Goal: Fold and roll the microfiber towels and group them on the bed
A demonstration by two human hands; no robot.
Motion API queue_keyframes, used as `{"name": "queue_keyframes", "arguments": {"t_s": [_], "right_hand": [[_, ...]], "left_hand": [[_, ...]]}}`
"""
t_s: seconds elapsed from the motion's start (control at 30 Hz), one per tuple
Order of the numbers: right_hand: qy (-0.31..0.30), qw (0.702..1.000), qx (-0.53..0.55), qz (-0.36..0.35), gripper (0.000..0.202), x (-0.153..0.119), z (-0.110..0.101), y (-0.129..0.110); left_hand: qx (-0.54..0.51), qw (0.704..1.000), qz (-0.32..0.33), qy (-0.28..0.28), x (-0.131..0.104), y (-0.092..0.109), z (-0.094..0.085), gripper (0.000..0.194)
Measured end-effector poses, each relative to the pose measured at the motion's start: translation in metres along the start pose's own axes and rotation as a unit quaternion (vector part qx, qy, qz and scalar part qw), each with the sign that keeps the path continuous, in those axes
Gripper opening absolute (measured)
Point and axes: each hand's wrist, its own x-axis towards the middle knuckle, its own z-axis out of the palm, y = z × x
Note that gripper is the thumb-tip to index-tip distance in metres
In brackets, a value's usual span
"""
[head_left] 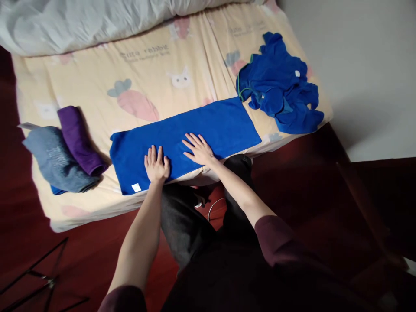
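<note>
A blue towel [214, 125] lies spread in a long flat strip along the near edge of the bed, with a small white label at its lower left corner. My left hand [156, 164] rests flat on its left part, fingers stretched out. Near the towel's middle, my right hand [199, 150] presses palm down with the fingers spread. Neither hand grips anything. To the left sit a rolled purple towel [79, 141] and a rolled grey-blue towel [60, 158], side by side. A crumpled heap of blue cloth [282, 86] with green edging lies to the right.
The bed [136, 69] wears a cream sheet with carrot and rabbit prints. A light grey quilt [81, 21] is bunched along its far side. At lower left, a black metal stand [48, 281] is on the dark red floor [292, 186]. A pale wall [364, 78] borders the right.
</note>
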Motion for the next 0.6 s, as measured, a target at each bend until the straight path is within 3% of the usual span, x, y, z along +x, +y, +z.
{"name": "queue_keyframes", "arguments": {"t_s": [0.13,0.27,0.4,0.6], "right_hand": [[0.012,0.998,-0.019,0.064,0.064,-0.014,-0.025,0.048],[0.017,0.990,-0.033,0.137,0.066,-0.032,-0.052,0.104],[0.027,0.979,-0.051,0.195,0.068,-0.047,-0.070,0.152],[0.038,0.966,-0.092,0.237,0.069,-0.057,-0.089,0.186]], "left_hand": [[0.007,0.999,-0.039,0.007,-0.004,-0.020,-0.011,0.068],[0.018,0.995,-0.095,0.013,-0.018,-0.057,-0.033,0.073],[0.029,0.994,-0.105,0.004,-0.035,-0.085,-0.049,0.077],[0.022,0.995,-0.098,0.019,-0.040,-0.090,-0.051,0.075]]}}
